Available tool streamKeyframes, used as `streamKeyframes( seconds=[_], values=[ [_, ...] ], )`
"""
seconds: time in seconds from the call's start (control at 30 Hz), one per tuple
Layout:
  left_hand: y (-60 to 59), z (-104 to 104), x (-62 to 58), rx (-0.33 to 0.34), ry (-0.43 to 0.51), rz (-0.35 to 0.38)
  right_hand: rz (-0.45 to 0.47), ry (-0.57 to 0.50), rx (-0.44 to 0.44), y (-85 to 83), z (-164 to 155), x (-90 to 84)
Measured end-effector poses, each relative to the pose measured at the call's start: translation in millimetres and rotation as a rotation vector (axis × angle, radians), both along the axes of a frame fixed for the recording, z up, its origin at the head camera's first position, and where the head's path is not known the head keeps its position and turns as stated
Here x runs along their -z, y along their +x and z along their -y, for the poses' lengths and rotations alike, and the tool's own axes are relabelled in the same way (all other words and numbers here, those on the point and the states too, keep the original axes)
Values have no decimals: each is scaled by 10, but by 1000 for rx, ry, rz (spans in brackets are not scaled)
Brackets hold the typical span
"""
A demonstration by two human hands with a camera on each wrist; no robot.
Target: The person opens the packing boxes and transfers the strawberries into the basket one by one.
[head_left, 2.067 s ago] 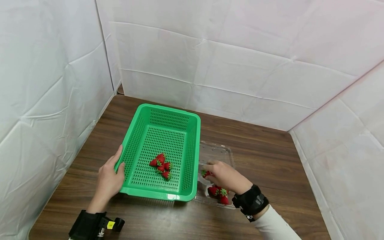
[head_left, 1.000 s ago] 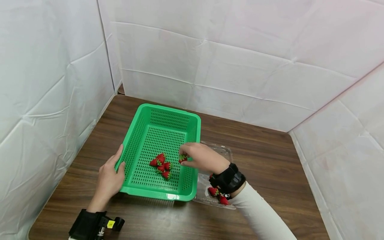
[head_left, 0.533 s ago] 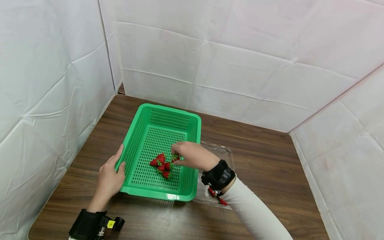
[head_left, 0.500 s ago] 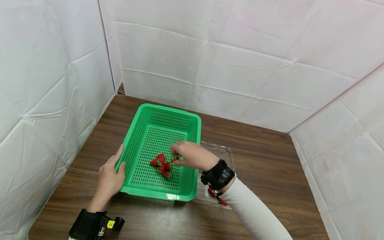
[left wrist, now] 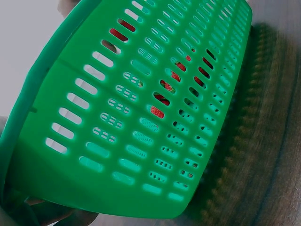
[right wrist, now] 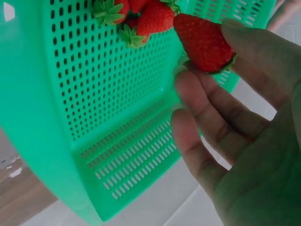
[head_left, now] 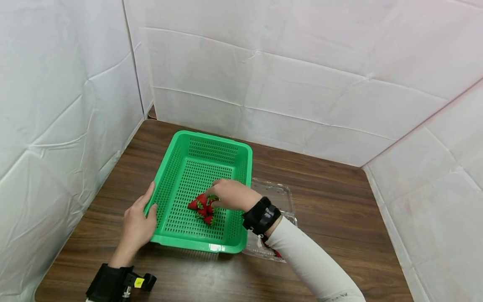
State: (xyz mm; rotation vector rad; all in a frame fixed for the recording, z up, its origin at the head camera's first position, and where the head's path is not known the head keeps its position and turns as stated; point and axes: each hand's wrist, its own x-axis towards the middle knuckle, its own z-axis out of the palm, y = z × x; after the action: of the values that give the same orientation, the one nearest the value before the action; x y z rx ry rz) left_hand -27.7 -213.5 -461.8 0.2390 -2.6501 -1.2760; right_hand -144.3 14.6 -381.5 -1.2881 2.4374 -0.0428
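A right hand [head_left: 233, 195] is closely pinching a strawberry [right wrist: 202, 41] at one o'clock of the strawberry pile [head_left: 201, 212] inside a green perforated basket [head_left: 196, 173], which a left hand [head_left: 138, 222] is gripping at eight o'clock; bruising could be looming if the pinch tightens, and a careless nudge could be scattering the pile.

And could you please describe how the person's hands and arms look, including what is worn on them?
The left hand and right hand are bare. The left wrist band is wide and black, with a small black device and a yellow label at its side. The right wrist band is also black, followed by a long white sleeve.
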Motion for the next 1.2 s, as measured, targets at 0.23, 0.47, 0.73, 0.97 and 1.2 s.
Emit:
streamKeyframes(
  seconds=[0.23, 0.47, 0.73, 0.97, 1.2],
  values=[
    [3, 1, 7, -4, 2, -19, 11, 52, 10, -20, 109, 78],
    [-1, 3, 3, -4, 12, -15, 21, 97, 3, -26, 189, 156],
    [5, -4, 14, 0, 4, -48, 17, 107, 1, -20, 235, 238],
    [-8, -4, 15, 4, 15, -41, 33, 109, -4, -6, 243, 255],
    [-12, -2, 18, 3, 19, -37, 44, 107, 3, 3, 227, 194]
  ],
)
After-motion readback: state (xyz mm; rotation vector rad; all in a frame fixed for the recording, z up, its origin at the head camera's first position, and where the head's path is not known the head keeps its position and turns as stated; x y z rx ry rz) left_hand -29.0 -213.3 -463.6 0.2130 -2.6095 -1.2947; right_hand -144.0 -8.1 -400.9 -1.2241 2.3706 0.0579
